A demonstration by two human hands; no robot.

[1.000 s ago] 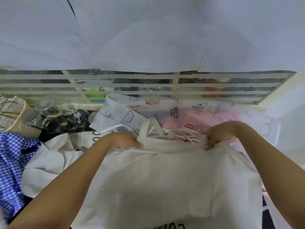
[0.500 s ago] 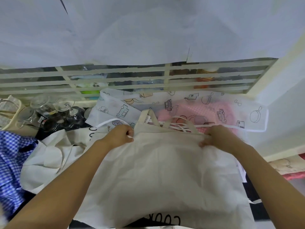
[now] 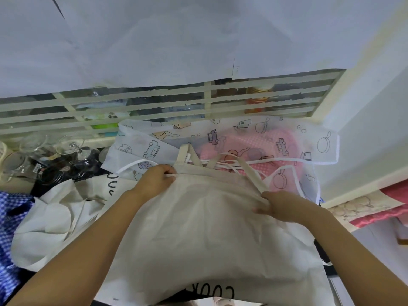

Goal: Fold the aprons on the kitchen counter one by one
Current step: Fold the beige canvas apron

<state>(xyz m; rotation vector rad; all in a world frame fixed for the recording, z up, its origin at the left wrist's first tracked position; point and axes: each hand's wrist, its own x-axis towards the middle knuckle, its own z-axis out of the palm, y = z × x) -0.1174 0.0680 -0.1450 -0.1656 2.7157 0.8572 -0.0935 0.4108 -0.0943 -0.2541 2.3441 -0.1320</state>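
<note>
A cream apron (image 3: 205,235) with black lettering near its lower edge lies spread in front of me on the counter. My left hand (image 3: 155,180) pinches its top left corner by the neck strap. My right hand (image 3: 279,205) grips the apron's right upper edge, bunching the cloth. Behind it lies a white apron (image 3: 287,140) printed with cars and pans, with pink dotted cloth (image 3: 223,149) showing through it. A second cream apron (image 3: 55,219) lies crumpled at the left, and a blue checked apron (image 3: 11,219) sits at the far left edge.
Several upturned glasses (image 3: 66,144) stand at the back left on a dark surface. A slatted window grille (image 3: 154,104) runs along the back. A white wall (image 3: 371,133) closes the right side, with pink bedding (image 3: 384,208) below it.
My right hand has slid down and toward me along the apron's right edge, gathering cloth. My left hand has stayed at the top left corner. The view has shifted a little.
</note>
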